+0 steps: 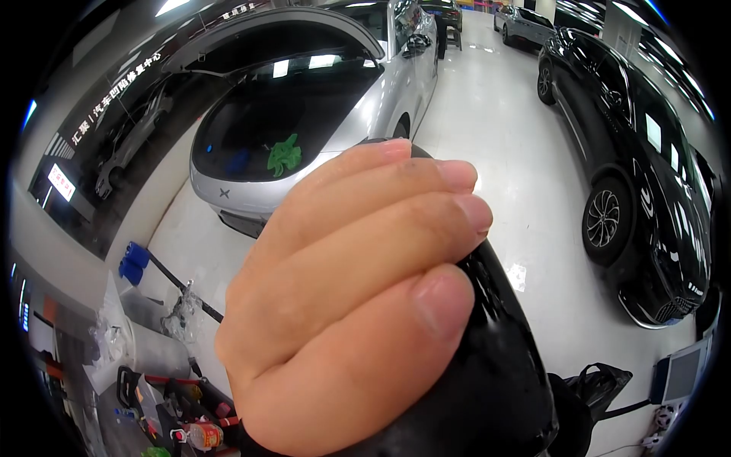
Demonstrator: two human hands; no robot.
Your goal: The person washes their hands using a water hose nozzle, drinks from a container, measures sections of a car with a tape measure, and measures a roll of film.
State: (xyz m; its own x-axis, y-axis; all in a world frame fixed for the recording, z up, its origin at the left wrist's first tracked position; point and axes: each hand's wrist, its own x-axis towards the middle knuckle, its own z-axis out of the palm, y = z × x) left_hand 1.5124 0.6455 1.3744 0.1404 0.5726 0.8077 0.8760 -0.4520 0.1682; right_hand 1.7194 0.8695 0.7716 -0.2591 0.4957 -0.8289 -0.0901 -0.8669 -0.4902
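My left hand [343, 282] fills the middle of the view, very near the camera, with its back toward me. Its fingers are bent and pressed together, the tips pointing right. They lie over a glossy black object [495, 381] with a rounded edge, which shows beyond the fingertips and below the hand. Too little of it shows to tell its kind. My palm and whatever lies under it are hidden. Nowhere in the frame does my right hand appear.
Behind my hand stands a silver car [266, 190] with its rear lid raised and a green cloth [284, 156] on its dark glass. A black car [632, 152] stands right. At lower left are a white bin [156, 350], tools and a bottle [204, 436]. A black bag [598, 385] lies lower right.
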